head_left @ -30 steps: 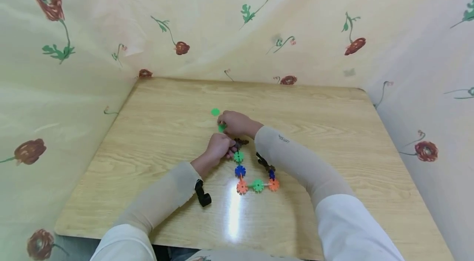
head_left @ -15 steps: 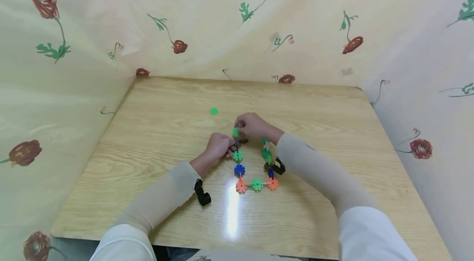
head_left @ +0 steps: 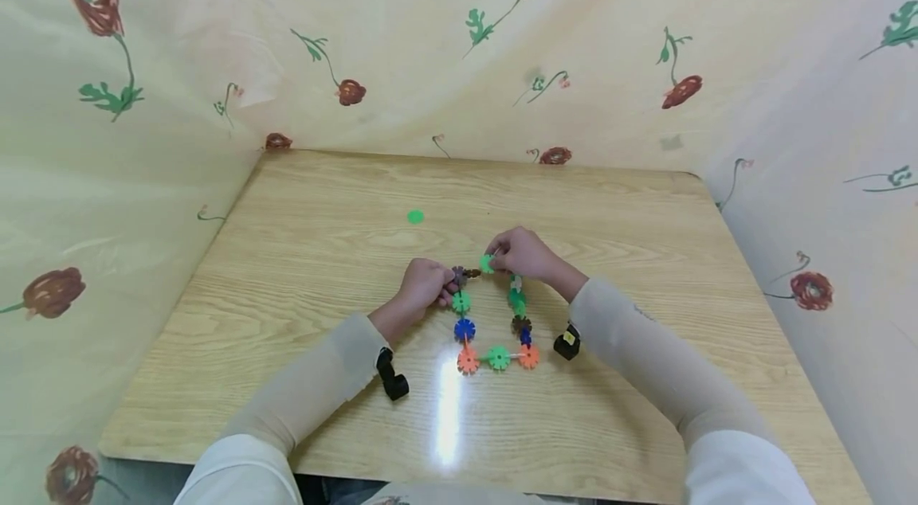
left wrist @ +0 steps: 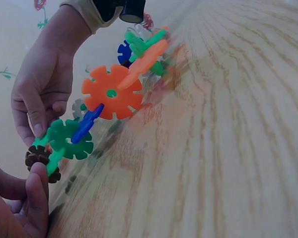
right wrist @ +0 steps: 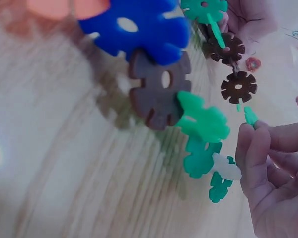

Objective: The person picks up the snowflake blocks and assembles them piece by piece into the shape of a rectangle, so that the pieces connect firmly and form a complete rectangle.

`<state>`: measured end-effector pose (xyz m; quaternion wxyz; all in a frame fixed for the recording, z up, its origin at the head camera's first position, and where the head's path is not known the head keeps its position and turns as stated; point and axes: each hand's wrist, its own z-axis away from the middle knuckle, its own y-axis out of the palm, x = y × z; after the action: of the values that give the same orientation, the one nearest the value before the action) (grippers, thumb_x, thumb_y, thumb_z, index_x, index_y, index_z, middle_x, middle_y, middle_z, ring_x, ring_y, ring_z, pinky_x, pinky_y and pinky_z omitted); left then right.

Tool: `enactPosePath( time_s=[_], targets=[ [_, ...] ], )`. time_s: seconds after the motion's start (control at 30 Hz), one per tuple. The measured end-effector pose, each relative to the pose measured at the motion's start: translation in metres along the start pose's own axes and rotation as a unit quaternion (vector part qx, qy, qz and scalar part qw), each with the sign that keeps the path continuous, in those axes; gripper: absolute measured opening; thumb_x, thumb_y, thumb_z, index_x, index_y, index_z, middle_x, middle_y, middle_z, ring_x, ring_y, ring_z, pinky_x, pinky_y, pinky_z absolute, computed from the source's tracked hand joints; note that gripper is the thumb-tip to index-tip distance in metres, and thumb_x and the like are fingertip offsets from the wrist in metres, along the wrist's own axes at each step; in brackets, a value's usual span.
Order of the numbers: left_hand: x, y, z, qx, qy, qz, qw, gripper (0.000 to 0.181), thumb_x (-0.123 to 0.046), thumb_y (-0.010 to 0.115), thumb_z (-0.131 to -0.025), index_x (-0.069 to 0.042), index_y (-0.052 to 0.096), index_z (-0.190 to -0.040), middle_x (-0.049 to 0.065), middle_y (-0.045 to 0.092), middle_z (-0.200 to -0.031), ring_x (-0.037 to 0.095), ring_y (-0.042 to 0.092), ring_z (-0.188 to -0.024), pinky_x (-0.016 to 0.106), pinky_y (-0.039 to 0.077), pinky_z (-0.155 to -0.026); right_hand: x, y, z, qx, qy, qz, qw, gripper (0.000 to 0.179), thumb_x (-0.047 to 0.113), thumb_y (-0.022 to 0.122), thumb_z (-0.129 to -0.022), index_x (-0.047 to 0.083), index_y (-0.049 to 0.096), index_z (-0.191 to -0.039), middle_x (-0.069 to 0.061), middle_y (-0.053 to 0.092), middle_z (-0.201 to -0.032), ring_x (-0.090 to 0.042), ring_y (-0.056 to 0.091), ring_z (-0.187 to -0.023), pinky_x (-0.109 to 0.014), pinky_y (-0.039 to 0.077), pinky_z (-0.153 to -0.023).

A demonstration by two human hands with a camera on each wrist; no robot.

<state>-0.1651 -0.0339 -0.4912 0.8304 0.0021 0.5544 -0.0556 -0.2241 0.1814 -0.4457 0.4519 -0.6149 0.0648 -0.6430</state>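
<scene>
A chain of slotted plastic snowflake discs, in orange, green, blue and brown, lies on the table as a near-square loop. My left hand (head_left: 425, 283) pinches a brown snowflake disc (head_left: 459, 275) at its far left corner. Another brown disc (right wrist: 239, 87) sticks out sideways from that one. Between thumb and fingers, my right hand (head_left: 527, 254) holds a green snowflake disc (head_left: 487, 263), close to the protruding brown disc. Just below the right hand is the end of the chain's right side, with a white disc (right wrist: 226, 166) and green discs (right wrist: 201, 157).
One loose green disc (head_left: 415, 217) lies farther back on the wooden table (head_left: 323, 210). Flower-patterned cloth (head_left: 430, 51) rises behind the table and on both sides. Black straps hang from the left wrist (head_left: 392, 376) and right wrist (head_left: 566, 342).
My right hand has carried the green disc rightward, from near the loose disc to beside the brown end. The right forearm no longer covers the chain's right side. My left hand stays put.
</scene>
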Motion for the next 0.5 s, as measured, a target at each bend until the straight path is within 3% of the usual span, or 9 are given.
enactPosePath(
  time_s=[0.23, 0.5],
  targets=[
    [0.0005, -0.0004, 0.0028, -0.002, 0.013, 0.002, 0.9999, 0.020, -0.002, 0.057, -0.097, 0.009, 0.071, -0.089, 0.013, 0.067, -0.078, 0.012, 0.058, -0.050, 0.020, 0.049, -0.045, 0.0041, 0.0011, 0.0041, 0.018, 0.012, -0.010, 0.9997, 0.014, 0.007, 0.069, -0.095, -0.002, 0.072, -0.106, -0.009, 0.073, -0.076, -0.023, 0.071, -0.068, -0.033, 0.058, -0.063],
    [0.0045, -0.0021, 0.0006, -0.004, 0.023, 0.018, 0.9996, 0.020, 0.000, 0.055, -0.096, 0.009, 0.072, -0.091, 0.013, 0.068, -0.078, 0.013, 0.059, -0.051, 0.021, 0.050, -0.046, 0.0035, 0.0029, 0.0026, 0.018, 0.024, -0.066, 0.9974, 0.017, 0.004, 0.070, -0.094, -0.006, 0.071, -0.107, -0.011, 0.073, -0.079, -0.023, 0.072, -0.070, -0.035, 0.061, -0.065]
  ],
)
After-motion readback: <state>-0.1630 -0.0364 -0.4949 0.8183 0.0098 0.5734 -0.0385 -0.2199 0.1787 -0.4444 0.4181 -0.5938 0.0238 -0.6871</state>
